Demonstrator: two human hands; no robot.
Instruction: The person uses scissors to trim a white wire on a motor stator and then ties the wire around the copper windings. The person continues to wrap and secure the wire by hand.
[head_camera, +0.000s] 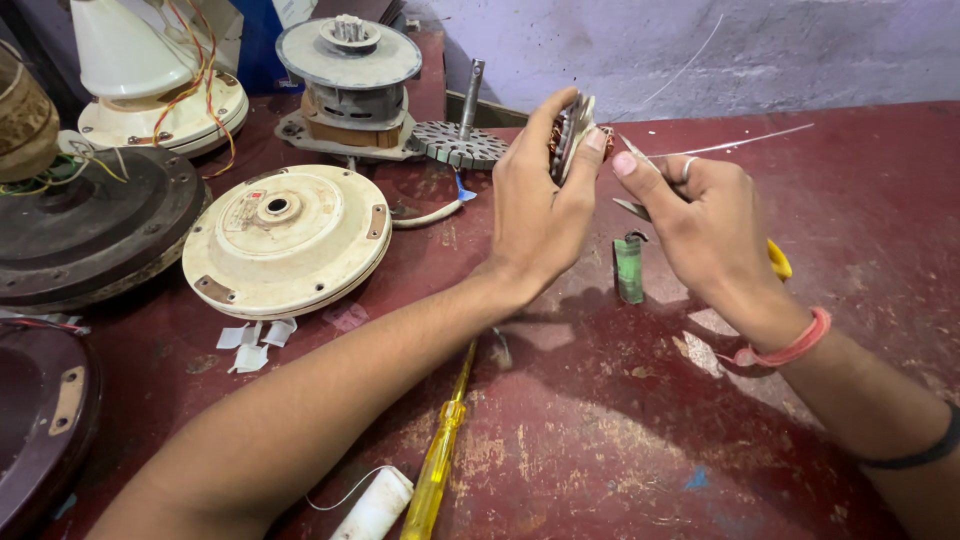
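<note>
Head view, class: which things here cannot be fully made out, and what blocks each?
- Wound stator: mostly covered by the left hand.
- Metal tool in the right hand: its yellow handle mostly hidden behind the hand.
- Yellow screwdriver: upper shaft hidden by the left forearm.
- Dark cover: cut off by the left edge.

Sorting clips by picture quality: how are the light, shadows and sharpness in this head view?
Head view: soft, even light, no harsh glare; the left hand and right hand cast blurred shadows on the red table; hands and the cream fan cover look sharp; wide-lens stretch toward the edges, near the yellow screwdriver.
</note>
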